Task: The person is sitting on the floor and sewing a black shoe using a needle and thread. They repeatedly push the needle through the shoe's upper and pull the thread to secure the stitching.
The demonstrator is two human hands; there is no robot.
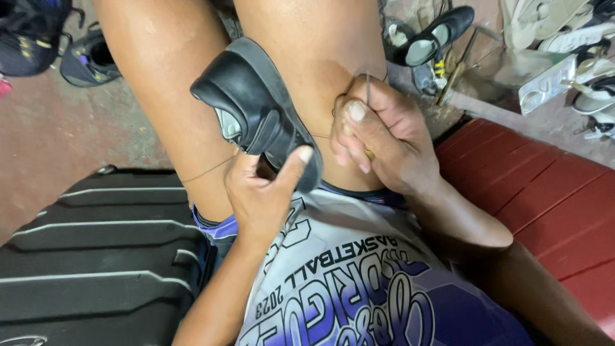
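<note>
A black shoe (253, 102) rests between my bare knees, its sole edge toward me. My left hand (262, 189) grips it from below, thumb pressed on the sole rim. My right hand (378, 138) is closed around a stitching awl (368, 90) whose thin metal shaft sticks up past my thumb; its handle is hidden in my fist. A fine thread (208, 172) runs from the shoe leftward across my left leg, and another bit of thread stretches between the shoe and my right hand.
A black ribbed hard case (96, 256) lies at the lower left. A red bench (544, 192) is on the right. Other shoes (426, 38) and sandals (557, 25) are scattered on the concrete floor at the top, with dark shoes (90, 57) at upper left.
</note>
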